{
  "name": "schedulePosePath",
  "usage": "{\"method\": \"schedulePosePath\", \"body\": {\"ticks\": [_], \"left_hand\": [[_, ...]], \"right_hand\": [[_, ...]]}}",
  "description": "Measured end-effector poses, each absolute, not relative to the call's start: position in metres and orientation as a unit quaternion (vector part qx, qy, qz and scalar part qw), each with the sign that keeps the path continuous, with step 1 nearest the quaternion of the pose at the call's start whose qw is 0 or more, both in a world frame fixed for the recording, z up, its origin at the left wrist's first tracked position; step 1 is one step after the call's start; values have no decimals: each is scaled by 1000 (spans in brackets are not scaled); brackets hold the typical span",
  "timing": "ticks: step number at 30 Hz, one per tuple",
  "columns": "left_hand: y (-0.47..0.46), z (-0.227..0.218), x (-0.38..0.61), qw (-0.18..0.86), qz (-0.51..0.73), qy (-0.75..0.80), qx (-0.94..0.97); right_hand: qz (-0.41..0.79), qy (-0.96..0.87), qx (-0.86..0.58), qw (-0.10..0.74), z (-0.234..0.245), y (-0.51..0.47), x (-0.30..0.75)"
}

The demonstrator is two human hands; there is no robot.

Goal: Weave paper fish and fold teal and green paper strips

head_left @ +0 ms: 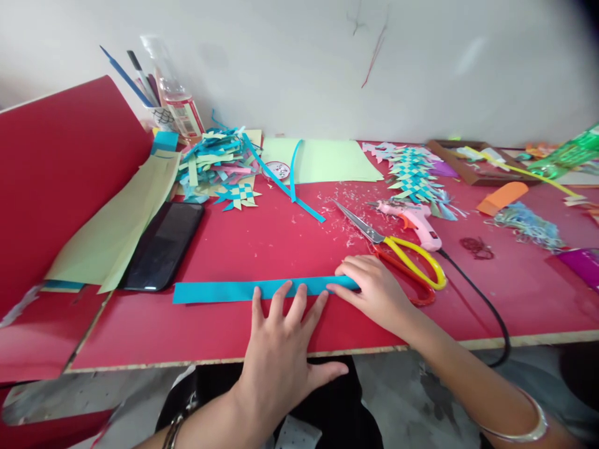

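Note:
A long blue paper strip (215,292) lies flat across the red table near its front edge. Spread fingers of my left hand (283,340) press down on the middle of the strip, with the thumb held out to the side. At the strip's right end, my right hand (369,290) pinches the paper between thumb and fingers. Just beyond that hand rest scissors (369,232) with one yellow and one red handle. A pink glue gun (414,221) lies behind them, its black cord trailing right. Two narrow blue strips (299,201) lie farther back.
A black phone (163,246) and pale green sheets (116,218) lie at left. Behind are a pile of paper strips (215,159), a clear bottle (180,106) and a woven paper piece (414,174). A green bottle (568,153) is at far right.

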State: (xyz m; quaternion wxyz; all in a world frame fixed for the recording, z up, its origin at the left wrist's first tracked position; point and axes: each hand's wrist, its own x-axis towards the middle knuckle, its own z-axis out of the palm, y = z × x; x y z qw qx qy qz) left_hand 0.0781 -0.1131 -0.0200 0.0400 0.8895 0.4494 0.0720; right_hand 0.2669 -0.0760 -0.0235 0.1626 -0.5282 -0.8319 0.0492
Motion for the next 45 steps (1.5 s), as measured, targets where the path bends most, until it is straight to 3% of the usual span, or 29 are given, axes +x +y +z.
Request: {"method": "schedulePosePath", "body": {"ticks": [18, 45], "left_hand": [[-115, -19, 80, 36, 67, 457, 886], [-126, -20, -64, -146, -15, 509, 848]], "right_hand": [[-78, -818, -559, 111, -23, -80, 270], [-57, -826, -549, 111, -24, -80, 271]]}}
